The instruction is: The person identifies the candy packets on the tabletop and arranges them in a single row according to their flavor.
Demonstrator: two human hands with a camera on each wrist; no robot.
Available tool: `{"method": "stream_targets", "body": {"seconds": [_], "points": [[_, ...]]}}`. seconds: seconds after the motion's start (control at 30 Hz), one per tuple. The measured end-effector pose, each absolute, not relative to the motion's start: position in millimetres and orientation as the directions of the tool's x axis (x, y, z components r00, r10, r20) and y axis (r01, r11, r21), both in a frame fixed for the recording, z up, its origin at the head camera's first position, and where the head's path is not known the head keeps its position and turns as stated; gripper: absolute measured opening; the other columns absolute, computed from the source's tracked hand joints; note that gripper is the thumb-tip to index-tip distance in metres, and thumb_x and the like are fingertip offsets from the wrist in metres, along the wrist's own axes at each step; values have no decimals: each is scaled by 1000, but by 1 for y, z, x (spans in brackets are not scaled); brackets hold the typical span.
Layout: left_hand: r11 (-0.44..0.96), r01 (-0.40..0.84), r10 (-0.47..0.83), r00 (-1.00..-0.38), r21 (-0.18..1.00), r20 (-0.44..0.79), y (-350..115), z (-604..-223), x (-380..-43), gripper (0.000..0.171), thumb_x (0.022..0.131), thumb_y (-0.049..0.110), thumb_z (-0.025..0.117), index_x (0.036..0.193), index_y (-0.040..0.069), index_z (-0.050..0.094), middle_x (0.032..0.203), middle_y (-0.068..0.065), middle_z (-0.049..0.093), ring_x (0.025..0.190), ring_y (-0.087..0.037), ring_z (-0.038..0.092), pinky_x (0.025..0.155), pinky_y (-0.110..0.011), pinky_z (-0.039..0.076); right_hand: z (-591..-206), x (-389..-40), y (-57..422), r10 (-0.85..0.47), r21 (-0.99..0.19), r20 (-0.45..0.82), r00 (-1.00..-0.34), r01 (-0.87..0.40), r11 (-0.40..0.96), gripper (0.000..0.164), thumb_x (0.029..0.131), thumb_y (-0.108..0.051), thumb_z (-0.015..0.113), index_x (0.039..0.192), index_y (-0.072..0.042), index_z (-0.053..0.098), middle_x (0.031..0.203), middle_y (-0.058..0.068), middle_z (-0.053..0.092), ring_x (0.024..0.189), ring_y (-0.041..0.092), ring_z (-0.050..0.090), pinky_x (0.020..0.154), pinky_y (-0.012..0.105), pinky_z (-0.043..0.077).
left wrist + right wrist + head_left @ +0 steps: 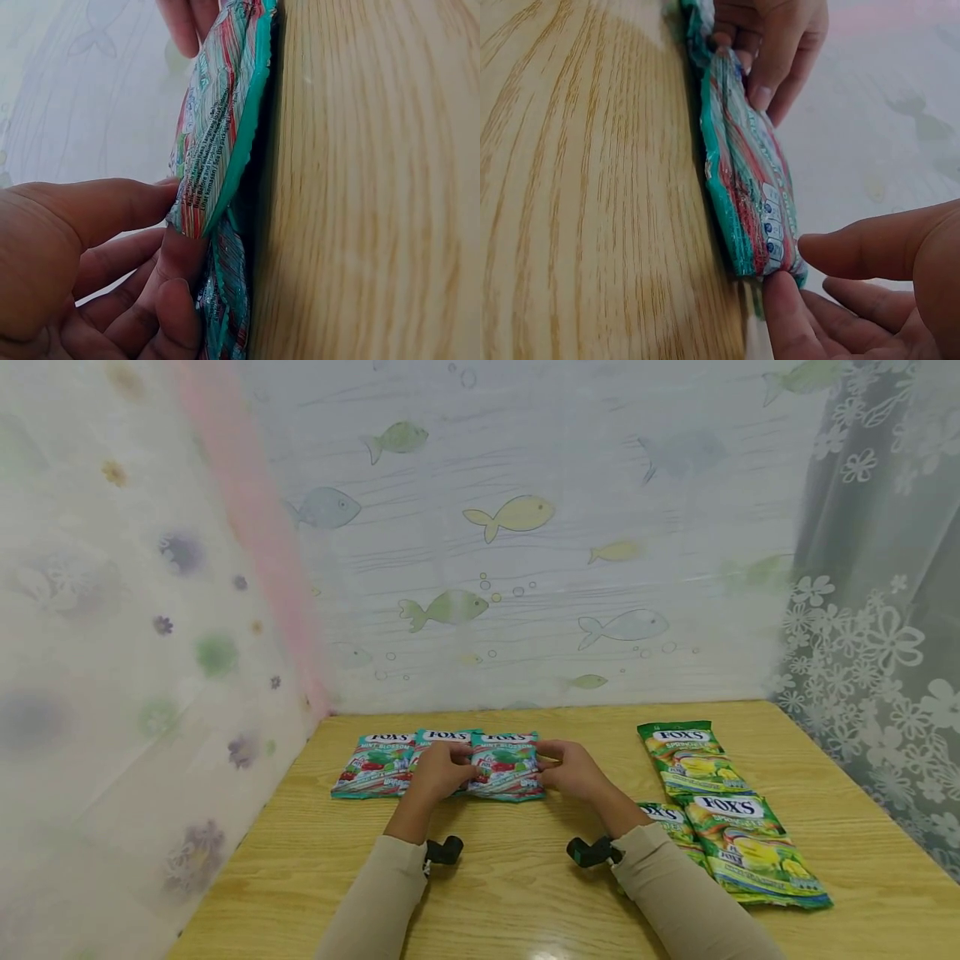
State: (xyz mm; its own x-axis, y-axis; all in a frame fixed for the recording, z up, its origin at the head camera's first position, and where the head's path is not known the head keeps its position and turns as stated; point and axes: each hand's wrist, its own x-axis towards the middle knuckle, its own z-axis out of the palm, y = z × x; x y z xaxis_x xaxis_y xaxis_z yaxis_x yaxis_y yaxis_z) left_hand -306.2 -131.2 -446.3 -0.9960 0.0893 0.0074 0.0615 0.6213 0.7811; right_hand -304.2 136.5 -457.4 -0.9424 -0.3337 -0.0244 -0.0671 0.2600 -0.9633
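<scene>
A teal and red Fox's candy bag [506,767] lies at the right end of a row near the back of the table. My left hand [441,770] pinches its left edge, thumb on top and fingers below, as the left wrist view shows. At the opposite edge, my right hand [573,771] holds the bag between thumb [855,247] and index finger. Just left of it lies a matching candy bag [442,737], partly hidden behind my left hand. Another matching candy bag [372,766] ends the row on the left.
Green and yellow Fox's bags lie on the right: one at the back [693,760], one nearer [750,847], and one [667,818] partly covered by my right sleeve. The wooden table [510,885] meets a fish-patterned curtain [525,568] at its back edge.
</scene>
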Motion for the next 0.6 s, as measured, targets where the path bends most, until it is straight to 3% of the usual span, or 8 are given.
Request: {"method": "stream_targets", "body": {"seconds": [0.6], "points": [[627, 72, 103, -995, 776, 9, -136, -446, -307, 41, 93, 25, 80, 130, 9, 73, 107, -6, 74, 81, -17, 69, 71, -36, 56, -456, -302, 136, -365, -961, -18, -931, -85, 263, 63, 98, 6, 61, 156, 5, 39, 161, 26, 39, 143, 41, 49, 103, 43, 56]]}}
